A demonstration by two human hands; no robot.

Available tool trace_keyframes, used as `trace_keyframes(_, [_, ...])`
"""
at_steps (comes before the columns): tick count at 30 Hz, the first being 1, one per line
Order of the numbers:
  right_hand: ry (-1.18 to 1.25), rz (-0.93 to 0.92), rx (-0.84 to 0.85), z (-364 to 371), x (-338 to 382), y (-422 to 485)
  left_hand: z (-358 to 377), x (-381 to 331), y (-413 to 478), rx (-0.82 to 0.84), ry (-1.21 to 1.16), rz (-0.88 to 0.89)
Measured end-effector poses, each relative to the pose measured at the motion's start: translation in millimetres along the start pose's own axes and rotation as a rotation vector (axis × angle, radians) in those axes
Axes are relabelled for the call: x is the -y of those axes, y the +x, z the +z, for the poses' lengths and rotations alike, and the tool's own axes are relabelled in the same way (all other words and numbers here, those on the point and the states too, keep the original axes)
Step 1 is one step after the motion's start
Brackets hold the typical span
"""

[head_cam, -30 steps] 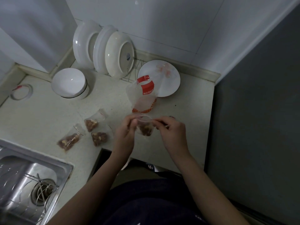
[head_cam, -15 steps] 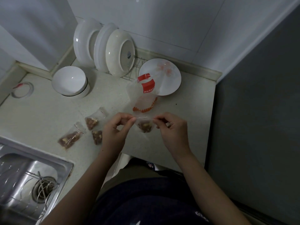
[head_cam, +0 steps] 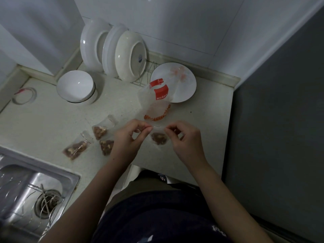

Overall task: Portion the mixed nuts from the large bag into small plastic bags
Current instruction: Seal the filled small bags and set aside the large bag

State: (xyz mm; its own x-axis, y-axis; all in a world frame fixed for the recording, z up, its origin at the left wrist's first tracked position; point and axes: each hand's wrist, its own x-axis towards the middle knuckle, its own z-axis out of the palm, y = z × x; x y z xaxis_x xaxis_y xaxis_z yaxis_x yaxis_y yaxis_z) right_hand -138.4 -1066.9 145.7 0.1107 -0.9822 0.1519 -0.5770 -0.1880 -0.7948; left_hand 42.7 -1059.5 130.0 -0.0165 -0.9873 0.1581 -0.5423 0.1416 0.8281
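Head view: the left hand (head_cam: 124,137) and right hand (head_cam: 186,141) each pinch an end of the top edge of a small plastic bag (head_cam: 159,137) of nuts, held just above the counter (head_cam: 43,123) — fingers curled, thumbs on the strip. Behind it the large bag (head_cam: 156,102) carries a red label, writing too small to read; 3 filled bags (head_cam: 100,131) lie left.

The scene is viewed from one wide-angle camera worn on the head, aimed forward and steeply down. The tabletop (head_cam: 43,123) is seen from above, its far edge meeting the wall (head_cam: 175,23) at the top. The left hand (head_cam: 125,139) and right hand (head_cam: 187,142) are framed close, mid-picture. The sink (head_cam: 26,190) is cropped at the tabletop's near left corner.
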Motion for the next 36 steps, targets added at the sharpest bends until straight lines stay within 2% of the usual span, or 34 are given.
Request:
trace_keyframes(10, [-0.25,-0.083,-0.083,-1,-3,-1,2,-4,4,0.063,0.1,0.109])
trace_keyframes(19, [-0.408,-0.216,0.028,-1,-3,0,3,-7,9,0.085,0.292,0.28])
trace_keyframes(26, [-0.505,-0.263,0.015,0,-2,-2,8,-12,8,0.055,0.468,0.347])
trace_keyframes(36, [-0.56,-0.36,-0.016,-1,-4,0,12,-16,8,0.024,0.459,0.385])
